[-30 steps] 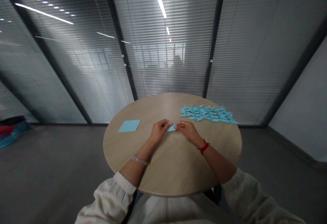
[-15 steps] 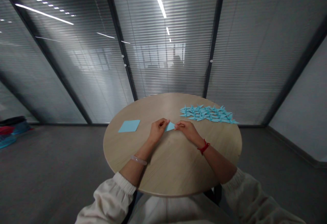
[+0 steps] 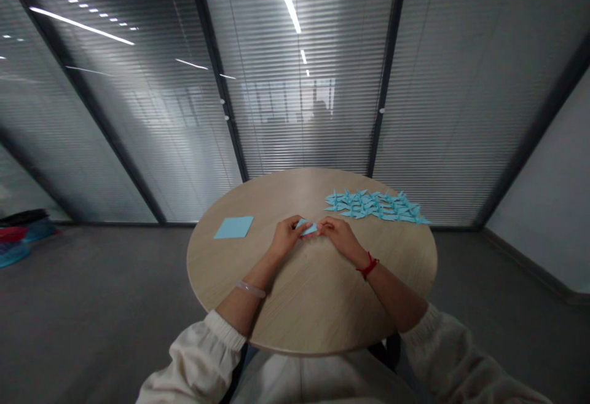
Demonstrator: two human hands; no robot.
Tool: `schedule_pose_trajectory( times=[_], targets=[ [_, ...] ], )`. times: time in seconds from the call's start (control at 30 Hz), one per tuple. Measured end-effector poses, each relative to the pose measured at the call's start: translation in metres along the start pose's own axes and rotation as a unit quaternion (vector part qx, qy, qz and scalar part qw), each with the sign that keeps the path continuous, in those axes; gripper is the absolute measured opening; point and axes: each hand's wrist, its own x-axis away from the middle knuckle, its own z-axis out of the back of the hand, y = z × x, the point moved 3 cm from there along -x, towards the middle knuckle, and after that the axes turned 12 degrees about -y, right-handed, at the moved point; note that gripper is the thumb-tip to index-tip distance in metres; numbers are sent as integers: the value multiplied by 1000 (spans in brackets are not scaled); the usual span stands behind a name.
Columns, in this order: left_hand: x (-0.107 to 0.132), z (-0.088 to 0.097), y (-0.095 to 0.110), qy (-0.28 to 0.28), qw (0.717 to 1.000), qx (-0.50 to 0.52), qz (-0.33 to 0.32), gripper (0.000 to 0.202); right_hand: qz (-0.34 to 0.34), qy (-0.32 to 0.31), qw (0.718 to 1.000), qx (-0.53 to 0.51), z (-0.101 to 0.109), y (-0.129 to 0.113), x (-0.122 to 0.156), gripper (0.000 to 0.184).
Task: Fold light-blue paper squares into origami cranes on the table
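Note:
A small folded piece of light-blue origami paper point(image 3: 308, 228) is held between my two hands over the middle of the round table. My left hand point(image 3: 286, 235) pinches its left side, thumb and fingers closed on it. On the opposite side, my right hand point(image 3: 338, 233) grips the paper's right corner with its fingertips. Parts of the paper are hidden behind the fingers, so its exact fold cannot be made out. Off to the left of my left hand lies a flat stack or sheet of blue square paper point(image 3: 233, 227).
Several folded blue paper cranes point(image 3: 373, 205) sit in close rows at the table's back right. The round wooden table point(image 3: 313, 305) stands before a glass wall with blinds point(image 3: 304, 133). Red, black and blue items point(image 3: 23, 232) rest on the floor at far left.
The folded paper has turned and shows as a narrower shape between my hands. My left fingers have shifted slightly over it; my right hand has hardly moved.

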Motion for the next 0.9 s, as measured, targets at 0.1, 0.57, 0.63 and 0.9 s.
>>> schedule_pose_trajectory(
  times=[0.1,0.57,0.63,0.9],
  targets=[
    [0,0,-1,6,1000,13,2,43,-5,8,1000,15,0,-1,0,16],
    [0,-3,1,-1,997,75,9,46,7,75,997,22,7,1,0,18],
    [-1,-3,0,-2,996,84,9,47,11,95,995,13,9,5,0,19],
    [-3,-1,-6,-8,994,109,19,50,11,120,993,18,11,5,0,19]
  ],
)
